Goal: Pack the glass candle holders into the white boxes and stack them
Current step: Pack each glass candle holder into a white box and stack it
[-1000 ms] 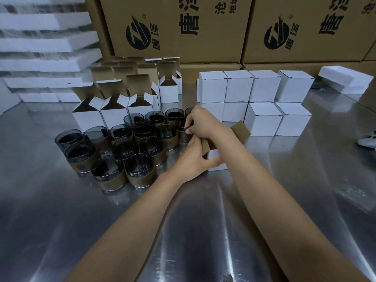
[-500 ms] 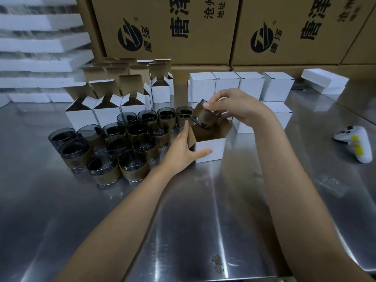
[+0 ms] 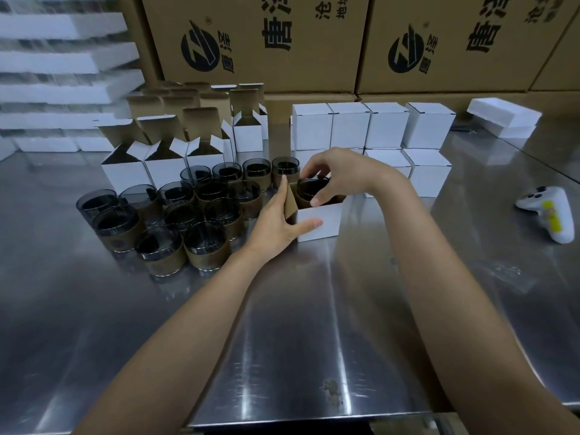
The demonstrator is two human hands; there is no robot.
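Backing the whole scene, brown shipping cartons [image 3: 251,42] printed with a logo wall off the far edge of a steel table [image 3: 314,340]. On it, right of centre, closed white boxes [image 3: 350,125] stand stacked two high. To the left a group of empty boxes [image 3: 124,174] waits with flaps raised, and in front of them is a cluster of glass candle holders [image 3: 204,246] in brown sleeves. Nearer the person sits the box being filled [image 3: 320,219]. The left hand [image 3: 276,224] braces it, straight fingers flat against its left flap and thumb laid across the white front face. The right hand [image 3: 339,174] comes from above, fingers curled round the rim of one candle holder [image 3: 310,191]. That holder stands upright, its lower part already inside the box mouth and its rim above the edge. Its axis looks lined up with the box's, so the remaining move seems to be straight down, with the fingers letting go before they foul the flaps. A white handheld controller [image 3: 546,211] lies well apart at the right.
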